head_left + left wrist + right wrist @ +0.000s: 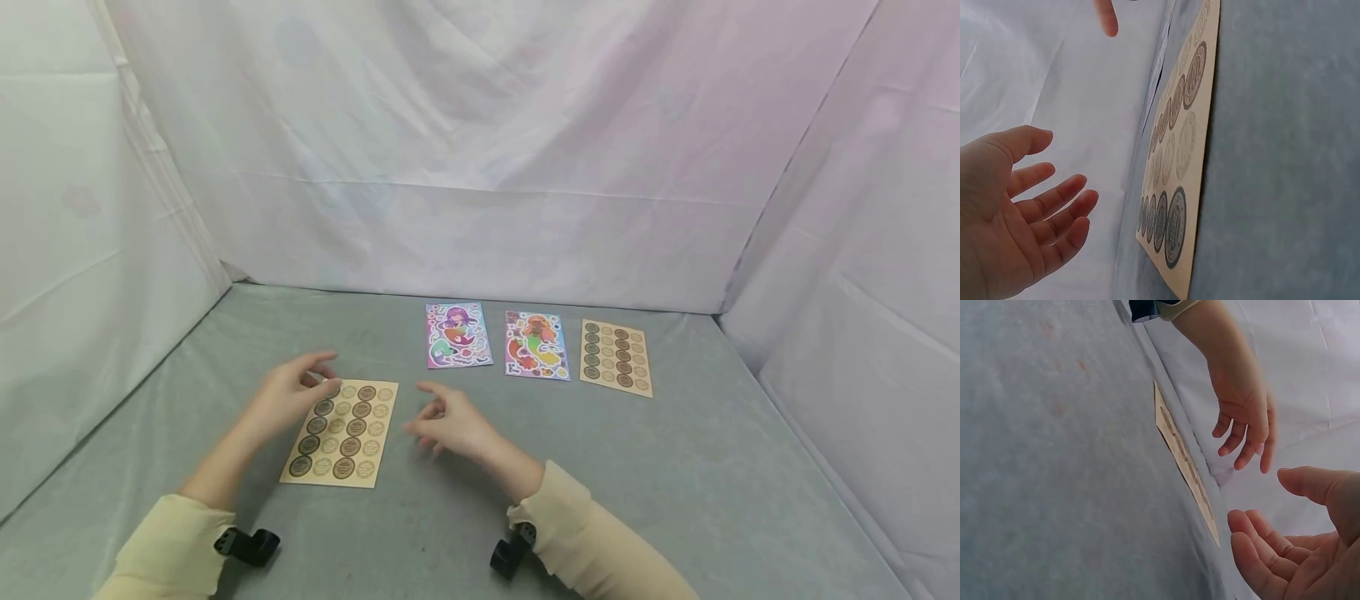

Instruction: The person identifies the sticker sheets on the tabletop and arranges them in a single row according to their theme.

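Observation:
A tan sticker sheet (335, 434) with rows of round dark and pale stickers lies on the grey cloth, left of the middle in the head view. Above its upper left corner hovers my left hand (288, 398), with bent, spread fingers and nothing in them. My right hand (457, 427) hangs just off the sheet's right edge, fingers loosely curled and free of any object. In the left wrist view the sheet (1175, 144) stretches away beside the left hand (1029, 219). The right wrist view has both the left hand (1244, 406) and the right hand (1297, 544) over the sheet's far side.
Farther back lie a mermaid sticker sheet (459, 335), a second colourful sticker sheet (537, 345) and another tan sheet of round stickers (616, 358), side by side. White cloth walls (480, 242) enclose the grey table surface (675, 500) at the back and both sides.

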